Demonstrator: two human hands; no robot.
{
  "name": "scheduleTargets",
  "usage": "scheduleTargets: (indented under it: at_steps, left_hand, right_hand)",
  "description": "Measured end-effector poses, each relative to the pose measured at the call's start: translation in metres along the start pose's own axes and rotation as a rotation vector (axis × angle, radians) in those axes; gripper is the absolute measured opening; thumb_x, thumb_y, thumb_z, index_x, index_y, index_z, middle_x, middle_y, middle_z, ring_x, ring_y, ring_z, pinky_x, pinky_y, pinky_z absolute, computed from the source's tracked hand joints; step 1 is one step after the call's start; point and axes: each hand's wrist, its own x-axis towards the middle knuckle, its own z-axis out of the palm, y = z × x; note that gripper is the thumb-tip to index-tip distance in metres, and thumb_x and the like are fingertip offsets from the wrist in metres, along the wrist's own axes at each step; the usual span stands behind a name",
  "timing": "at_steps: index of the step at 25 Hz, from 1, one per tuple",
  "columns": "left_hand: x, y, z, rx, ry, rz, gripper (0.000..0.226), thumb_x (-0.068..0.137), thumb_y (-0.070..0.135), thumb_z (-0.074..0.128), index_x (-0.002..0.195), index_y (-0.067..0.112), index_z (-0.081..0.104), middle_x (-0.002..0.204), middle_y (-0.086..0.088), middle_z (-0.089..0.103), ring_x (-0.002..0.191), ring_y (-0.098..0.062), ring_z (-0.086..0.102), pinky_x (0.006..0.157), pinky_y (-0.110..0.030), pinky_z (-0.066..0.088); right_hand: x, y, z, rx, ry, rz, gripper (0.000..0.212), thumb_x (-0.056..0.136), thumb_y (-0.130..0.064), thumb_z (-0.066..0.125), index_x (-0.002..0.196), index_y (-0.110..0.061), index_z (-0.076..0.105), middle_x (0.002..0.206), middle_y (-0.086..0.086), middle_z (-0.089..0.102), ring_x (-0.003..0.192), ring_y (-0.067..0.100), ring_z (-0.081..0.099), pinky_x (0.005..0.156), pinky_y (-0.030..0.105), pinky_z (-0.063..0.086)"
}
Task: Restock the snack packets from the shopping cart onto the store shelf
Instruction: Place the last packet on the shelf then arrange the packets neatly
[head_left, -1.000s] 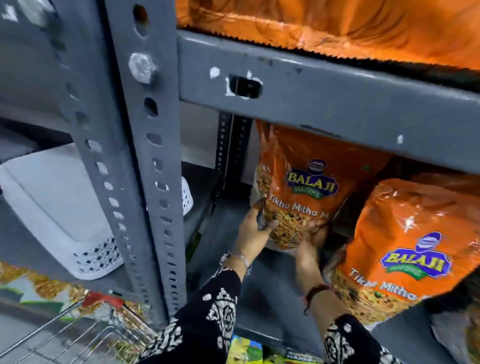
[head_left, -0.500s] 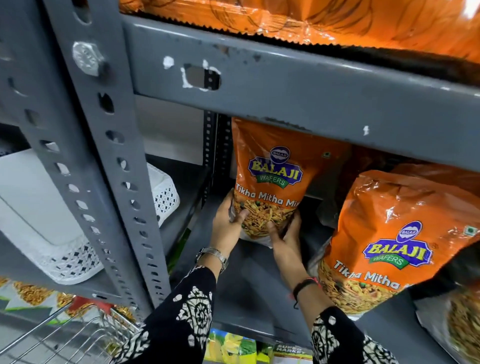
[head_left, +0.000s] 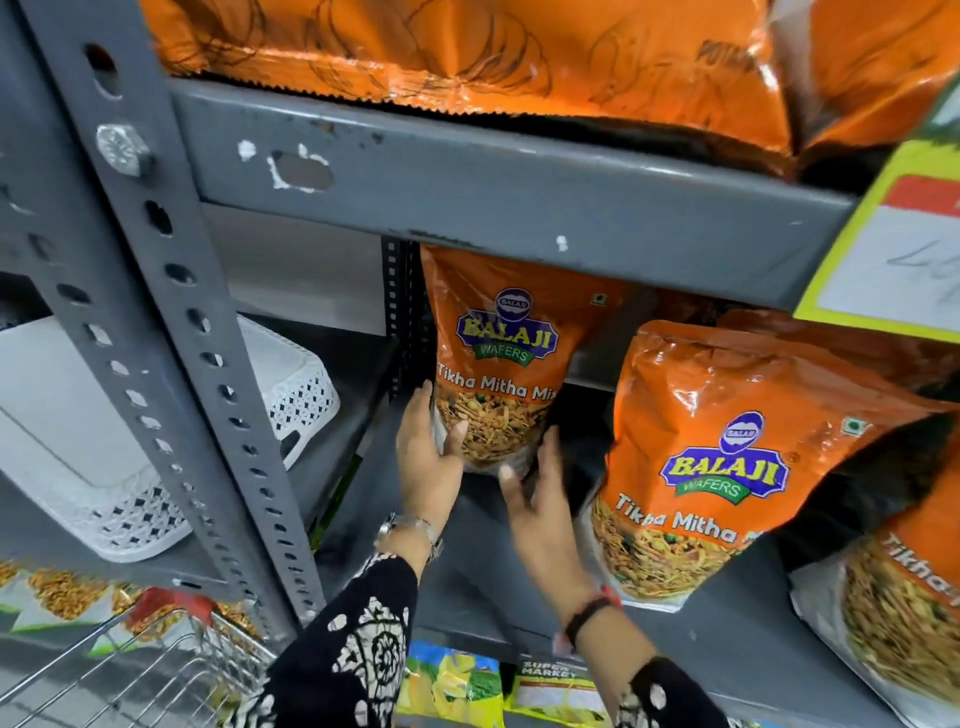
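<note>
An orange Balaji Tikha Mitha Mix snack packet (head_left: 498, 338) stands upright at the back left of the grey shelf (head_left: 467, 551). My left hand (head_left: 428, 457) grips its lower left edge, thumb on the front. By the packet's lower right corner is my right hand (head_left: 540, 509), blurred, fingers apart and barely touching it. A second identical packet (head_left: 727, 467) leans to the right, and a third (head_left: 909, 623) shows at the right edge. The wire shopping cart (head_left: 130, 670) is at the lower left, with snack packets behind it.
A grey perforated upright (head_left: 171, 338) stands left of my arms. The upper shelf beam (head_left: 519, 197) hangs low over the packets and carries a yellow price tag (head_left: 893, 249) and more orange packets (head_left: 467, 47). A white plastic basket (head_left: 130, 509) fills the left bay. Green-yellow packets (head_left: 452, 686) lie below.
The packet went from tilted to upright and further back on the shelf. My right hand has loosened and slipped down off its lower right corner; my left hand still holds the left edge.
</note>
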Motion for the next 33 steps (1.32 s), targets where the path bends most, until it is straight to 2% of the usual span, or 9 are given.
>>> scheduleTargets:
  at_steps: [3, 6, 11, 14, 16, 18, 21, 27, 33]
  left_hand:
    - [-0.036, 0.009, 0.008, 0.007, -0.038, 0.17, 0.046, 0.081, 0.007, 0.061, 0.123, 0.016, 0.046, 0.132, -0.008, 0.047, 0.123, -0.026, 0.044, 0.107, -0.045, 0.036]
    - [-0.069, 0.019, 0.027, -0.009, -0.388, 0.11, 0.053, 0.076, 0.016, 0.067, 0.119, 0.035, 0.043, 0.134, 0.002, 0.045, 0.126, -0.02, 0.042, 0.103, -0.034, 0.036]
    - [-0.095, 0.026, 0.06, -0.039, -0.668, -0.058, 0.11, 0.036, 0.063, 0.077, 0.129, 0.033, 0.024, 0.139, 0.007, 0.032, 0.129, -0.011, 0.031, 0.107, -0.033, 0.03]
    - [-0.106, 0.025, 0.072, -0.111, -0.622, -0.098, 0.11, 0.024, 0.072, 0.073, 0.118, 0.037, 0.028, 0.12, 0.016, 0.046, 0.109, 0.002, 0.047, 0.091, -0.012, 0.042]
    - [-0.106, 0.024, 0.069, -0.053, -0.577, -0.091, 0.096, 0.036, 0.061, 0.079, 0.113, 0.039, 0.028, 0.111, 0.018, 0.049, 0.105, 0.0, 0.051, 0.083, -0.01, 0.042]
    - [-0.102, 0.02, 0.06, 0.011, -0.545, -0.081, 0.077, 0.059, 0.031, 0.08, 0.116, 0.031, 0.028, 0.114, 0.009, 0.049, 0.115, -0.018, 0.05, 0.09, -0.027, 0.042]
    - [-0.093, 0.015, 0.033, 0.006, -0.531, -0.097, 0.069, 0.07, 0.013, 0.073, 0.121, 0.027, 0.029, 0.12, 0.004, 0.047, 0.12, -0.021, 0.044, 0.1, -0.04, 0.039]
    - [-0.078, 0.004, -0.038, -0.03, -0.347, -0.114, 0.064, 0.077, 0.007, 0.065, 0.129, 0.022, 0.031, 0.123, 0.005, 0.048, 0.111, -0.006, 0.047, 0.076, -0.007, 0.043]
    - [-0.069, -0.009, -0.064, -0.036, -0.288, -0.136, 0.073, 0.077, 0.013, 0.065, 0.131, 0.036, 0.022, 0.123, 0.022, 0.041, 0.111, 0.009, 0.042, 0.096, -0.023, 0.034]
  right_hand:
    - [-0.054, 0.005, -0.033, -0.1, -0.074, -0.139, 0.045, 0.09, -0.018, 0.047, 0.124, -0.042, 0.03, 0.132, -0.021, 0.041, 0.119, -0.009, 0.042, 0.097, 0.005, 0.033]
    - [-0.089, 0.015, -0.093, -0.269, 0.052, -0.225, 0.03, 0.086, -0.022, 0.051, 0.102, -0.047, 0.045, 0.103, -0.021, 0.056, 0.094, -0.008, 0.053, 0.079, 0.002, 0.037]
    - [-0.085, 0.037, -0.161, -0.258, 0.295, -0.076, 0.057, 0.073, -0.015, 0.071, 0.119, -0.018, 0.039, 0.114, 0.002, 0.041, 0.108, 0.017, 0.046, 0.092, 0.032, 0.041]
    - [-0.073, 0.041, -0.173, -0.161, 0.01, 0.093, 0.099, 0.063, -0.05, 0.07, 0.138, -0.015, 0.015, 0.141, -0.001, 0.027, 0.132, 0.016, 0.028, 0.11, 0.04, 0.03]
    - [-0.068, 0.041, -0.168, -0.123, -0.033, 0.111, 0.085, 0.067, -0.043, 0.07, 0.134, -0.02, 0.022, 0.14, 0.001, 0.038, 0.13, 0.018, 0.037, 0.103, 0.026, 0.041]
    - [-0.065, 0.043, -0.156, -0.076, 0.016, 0.107, 0.067, 0.074, -0.016, 0.071, 0.124, -0.029, 0.029, 0.127, 0.0, 0.049, 0.119, 0.019, 0.049, 0.08, 0.006, 0.048]
    - [-0.065, 0.04, -0.13, -0.036, 0.023, 0.074, 0.069, 0.072, -0.012, 0.072, 0.122, -0.032, 0.03, 0.122, -0.002, 0.05, 0.111, 0.011, 0.049, 0.069, 0.002, 0.047]
    - [-0.053, 0.022, -0.054, -0.07, -0.009, 0.014, 0.067, 0.067, -0.019, 0.077, 0.12, -0.02, 0.037, 0.122, 0.004, 0.051, 0.109, 0.013, 0.05, 0.07, -0.003, 0.041]
    - [-0.047, 0.019, -0.023, -0.089, -0.055, 0.013, 0.07, 0.067, -0.022, 0.076, 0.124, -0.022, 0.036, 0.124, 0.003, 0.048, 0.116, 0.017, 0.047, 0.096, 0.047, 0.048]
